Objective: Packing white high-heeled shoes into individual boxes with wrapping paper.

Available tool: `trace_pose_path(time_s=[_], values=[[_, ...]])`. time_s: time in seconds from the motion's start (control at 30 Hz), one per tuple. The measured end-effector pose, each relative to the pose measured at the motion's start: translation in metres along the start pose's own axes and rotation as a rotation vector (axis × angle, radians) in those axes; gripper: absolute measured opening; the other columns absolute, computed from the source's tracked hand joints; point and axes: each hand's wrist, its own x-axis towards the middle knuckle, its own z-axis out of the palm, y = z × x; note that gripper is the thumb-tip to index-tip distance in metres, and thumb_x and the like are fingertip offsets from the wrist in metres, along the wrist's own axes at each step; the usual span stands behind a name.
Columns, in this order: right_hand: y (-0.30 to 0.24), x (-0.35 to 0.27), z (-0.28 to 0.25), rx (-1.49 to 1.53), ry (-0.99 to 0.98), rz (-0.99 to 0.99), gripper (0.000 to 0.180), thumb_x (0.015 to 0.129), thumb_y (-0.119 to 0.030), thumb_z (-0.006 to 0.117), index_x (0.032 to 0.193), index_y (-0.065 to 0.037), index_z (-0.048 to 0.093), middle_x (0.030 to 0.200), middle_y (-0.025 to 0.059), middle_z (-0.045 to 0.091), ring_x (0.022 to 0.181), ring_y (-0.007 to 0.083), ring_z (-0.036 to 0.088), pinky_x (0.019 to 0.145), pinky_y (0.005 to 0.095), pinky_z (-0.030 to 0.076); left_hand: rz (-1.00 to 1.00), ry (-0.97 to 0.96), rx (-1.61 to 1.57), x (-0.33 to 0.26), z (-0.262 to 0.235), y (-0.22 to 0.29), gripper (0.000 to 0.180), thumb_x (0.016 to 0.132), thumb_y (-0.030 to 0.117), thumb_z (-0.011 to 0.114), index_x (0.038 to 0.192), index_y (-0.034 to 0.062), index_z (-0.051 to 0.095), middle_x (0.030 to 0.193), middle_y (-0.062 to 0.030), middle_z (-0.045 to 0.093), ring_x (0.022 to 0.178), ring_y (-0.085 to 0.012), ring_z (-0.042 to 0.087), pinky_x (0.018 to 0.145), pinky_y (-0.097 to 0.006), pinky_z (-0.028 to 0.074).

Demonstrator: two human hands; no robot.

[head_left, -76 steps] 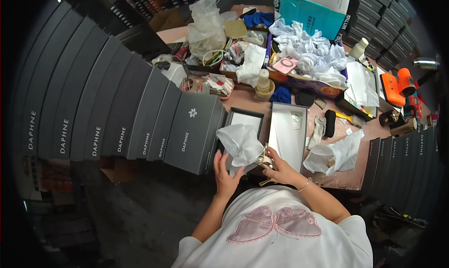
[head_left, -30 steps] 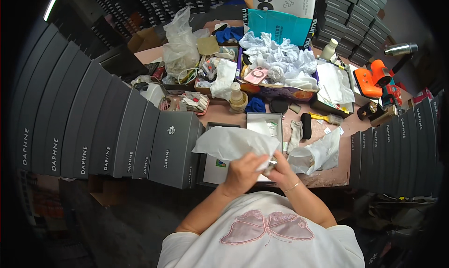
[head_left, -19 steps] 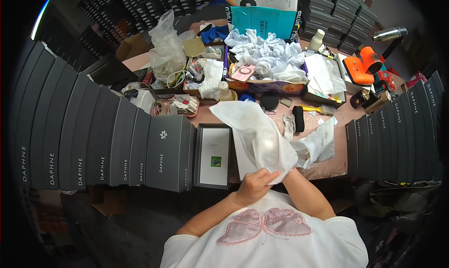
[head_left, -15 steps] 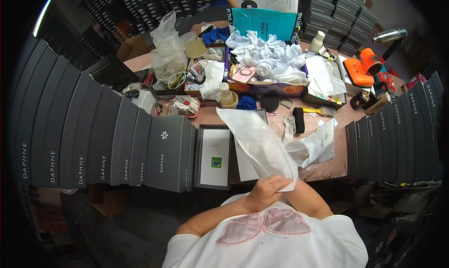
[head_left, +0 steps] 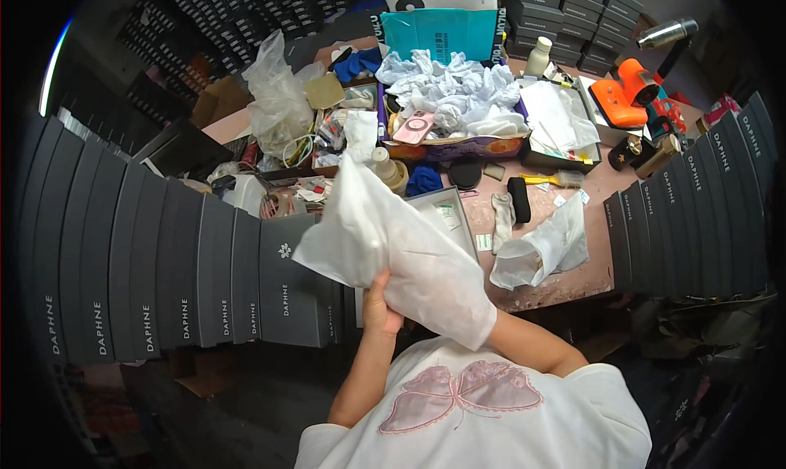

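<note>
A thin white cloth pouch [head_left: 430, 276] is spread in front of my chest, its far end reaching up and to the left. My left hand [head_left: 380, 307] grips it from its left side, thumb on the near face and the other fingers mostly behind the cloth. My right forearm [head_left: 532, 344] runs into the pouch's lower right end, and the cloth hides my right hand completely. Beneath the pouch lies an open grey shoe box [head_left: 467, 215], partly covered. A second white pouch [head_left: 542, 248] rests on the table to the right.
Grey shoe boxes [head_left: 291, 293] stand in a row at the left, with more boxes [head_left: 696, 199] at the right. Behind are a carton of crumpled white paper [head_left: 458, 92], a yellow-handled brush [head_left: 557, 179], a black case [head_left: 518, 200] and an orange device [head_left: 622, 96].
My left hand has moved left and forward from the pouch's lower end to its left side. The pouch has swung left and spread wider, while my right hand has gone out of sight.
</note>
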Motion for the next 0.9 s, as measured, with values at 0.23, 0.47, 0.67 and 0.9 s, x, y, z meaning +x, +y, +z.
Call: trace_pose_path(time_s=[0.23, 0.47, 0.67, 0.9], values=[[-0.027, -0.082, -0.013, 0.309, -0.239, 0.071, 0.07, 0.093, -0.059, 0.04, 0.143, -0.011, 0.03, 0.142, 0.0186, 0.039, 0.129, 0.0344, 0.041, 0.105, 0.0531, 0.034, 0.295, -0.12, 0.241, -0.008, 0.04, -0.008, 0.053, 0.081, 0.005, 0.068, 0.129, 0.002, 0.046, 0.123, -0.0082, 0.055, 0.11, -0.0205, 0.056, 0.098, -0.037, 0.045], [-0.025, -0.118, -0.061, -0.171, 0.508, -0.547, 0.061, 0.083, -0.016, 0.061, 0.136, -0.001, 0.035, 0.126, 0.0111, 0.051, 0.113, 0.0224, 0.053, 0.098, 0.0373, 0.044, -0.429, -0.88, 1.077, 0.039, 0.038, -0.038, 0.038, 0.087, 0.011, 0.067, 0.122, -0.0006, 0.058, 0.108, -0.0083, 0.065, 0.097, -0.0138, 0.062, 0.087, -0.028, 0.048], [-0.056, -0.134, -0.07, -0.474, 0.484, -0.609, 0.056, 0.08, -0.012, 0.068, 0.128, 0.004, 0.045, 0.119, 0.0113, 0.055, 0.107, 0.0181, 0.054, 0.092, 0.0315, 0.044, 0.663, -1.197, 2.336, 0.142, 0.015, -0.085, 0.044, 0.067, 0.001, 0.062, 0.111, 0.0065, 0.059, 0.108, -0.0105, 0.061, 0.115, -0.0269, 0.05, 0.108, -0.061, 0.022], [-0.06, -0.038, -0.064, -0.971, 0.325, -0.288, 0.048, 0.076, -0.017, 0.069, 0.116, 0.004, 0.054, 0.116, 0.0154, 0.056, 0.103, 0.0184, 0.055, 0.085, 0.0347, 0.047, 0.799, -0.247, 1.123, 0.098, 0.086, 0.072, 0.021, 0.075, -0.001, 0.068, 0.09, 0.0029, 0.054, 0.094, -0.0076, 0.062, 0.086, -0.0162, 0.06, 0.076, -0.028, 0.048]])
